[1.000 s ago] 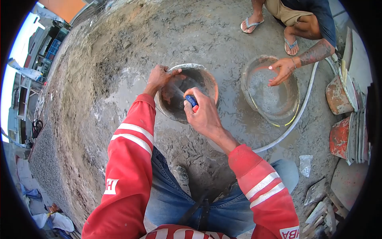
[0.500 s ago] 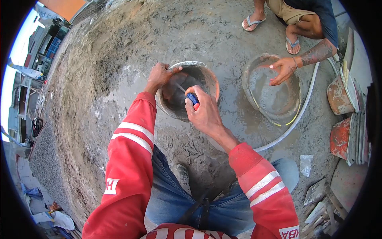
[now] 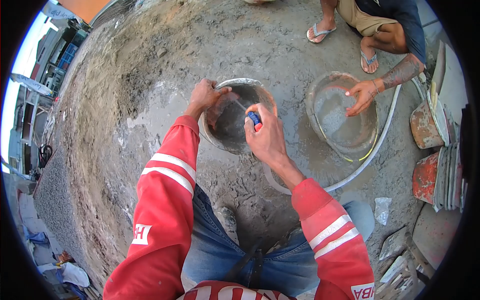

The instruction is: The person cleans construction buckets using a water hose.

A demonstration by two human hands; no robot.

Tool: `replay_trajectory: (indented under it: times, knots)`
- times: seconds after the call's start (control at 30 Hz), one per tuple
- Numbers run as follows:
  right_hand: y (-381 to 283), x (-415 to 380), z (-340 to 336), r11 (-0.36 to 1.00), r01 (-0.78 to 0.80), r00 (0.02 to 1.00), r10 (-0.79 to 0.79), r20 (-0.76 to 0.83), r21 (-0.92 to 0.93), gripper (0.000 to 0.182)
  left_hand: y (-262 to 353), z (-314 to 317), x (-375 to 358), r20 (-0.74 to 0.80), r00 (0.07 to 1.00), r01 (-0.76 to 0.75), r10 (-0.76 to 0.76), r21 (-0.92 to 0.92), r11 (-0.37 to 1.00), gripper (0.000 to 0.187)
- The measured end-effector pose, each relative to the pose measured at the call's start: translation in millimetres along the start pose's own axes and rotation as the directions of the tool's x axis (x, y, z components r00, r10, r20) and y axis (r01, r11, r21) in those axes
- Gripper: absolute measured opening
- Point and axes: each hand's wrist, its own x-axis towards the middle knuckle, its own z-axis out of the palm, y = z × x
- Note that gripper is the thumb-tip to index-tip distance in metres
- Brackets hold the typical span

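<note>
My left hand (image 3: 204, 96) grips the far left rim of a muddy bucket (image 3: 245, 81), its thumb lying inside the edge. The bucket tilts slightly, and its inner wall is coated with grey residue. Over its right side, my right hand (image 3: 270, 140) is closed around a blue and red hose nozzle (image 3: 254, 118). A thin jet of water leaves the nozzle toward the inner wall. A pale hose (image 3: 330, 188) curves away to the right from below this hand.
A second bucket (image 3: 311, 115) with cloudy water stands to the right, another person's hand (image 3: 364, 96) over it. That person squats behind in sandals. Stacked dirty containers (image 3: 427, 175) line the far right. Wet mud (image 3: 165, 65) covers the ground; gravel (image 3: 60, 200) lies left.
My right hand and the nozzle have shifted slightly right and down. The bucket sits a little farther right in view, with my left hand still on its rim. The other person's hand has moved slightly.
</note>
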Motion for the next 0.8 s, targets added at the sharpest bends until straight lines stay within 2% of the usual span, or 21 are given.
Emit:
replay_trajectory:
  times: [0.03, 0.1, 0.23, 0.3, 0.33, 0.37, 0.43, 0.5, 0.6, 0.63, 0.73, 0.8]
  knots:
    - [0, 0, -1, 0.999, 0.034, 0.999, -0.034, 0.021, 0.000, 0.017, -2, 1, 2, -0.004, 1.000, 0.001, -0.001, -0.004, 1.000, 0.054]
    - [-7, -2, -1, 1.000, -0.019, 0.998, 0.018, 0.067, 0.014, 0.018, -3, 3, 3, -0.021, 1.000, -0.018, 0.020, 0.071, 0.997, 0.046]
    - [-2, 4, -3, 0.999, -0.033, 0.999, 0.034, 0.014, -0.017, 0.021, 3, 11, -2, -0.031, 0.998, -0.046, 0.048, 0.080, 0.996, 0.037]
    - [3, 8, -2, 0.999, -0.025, 1.000, 0.025, -0.011, -0.024, 0.024, 19, 15, -22, -0.233, 0.950, -0.159, 0.210, 0.221, 0.962, 0.033]
    - [5, 8, 0, 0.999, 0.031, 0.999, -0.033, -0.043, -0.041, 0.026, 32, 14, -27, -0.175, 0.969, -0.114, 0.173, 0.304, 0.946, 0.032]
    - [8, 8, 2, 0.994, 0.086, 0.993, -0.090, -0.072, -0.060, 0.029, 36, 20, -27, -0.183, 0.967, -0.116, 0.177, 0.301, 0.947, 0.032]
    - [12, 7, 5, 0.997, 0.057, 0.996, -0.061, -0.069, -0.061, 0.030, 41, 34, -27, -0.273, 0.924, -0.179, 0.269, 0.313, 0.933, 0.028]
    - [14, 10, 5, 0.998, 0.026, 0.998, -0.030, -0.062, -0.058, 0.031, 58, 31, -40, -0.266, 0.909, -0.228, 0.321, 0.327, 0.917, 0.034]
    - [7, 13, -4, 0.986, -0.165, 0.985, 0.163, 0.063, 0.018, 0.028, 74, 29, -44, -0.091, 0.975, -0.165, 0.203, 0.315, 0.934, 0.048]
    - [13, 14, -3, 0.987, -0.160, 0.985, 0.159, 0.060, 0.014, 0.028, 74, 32, -42, -0.096, 0.974, -0.167, 0.206, 0.313, 0.935, 0.048]
    - [36, 20, 0, 0.995, -0.013, 0.998, 0.007, -0.065, -0.097, 0.027, 77, 41, -45, -0.142, 0.938, -0.264, 0.316, 0.299, 0.917, 0.043]
    - [38, 24, -5, 0.981, -0.164, 0.983, 0.154, -0.098, -0.104, 0.026, 75, 53, -44, -0.170, 0.927, -0.273, 0.334, 0.303, 0.913, 0.038]
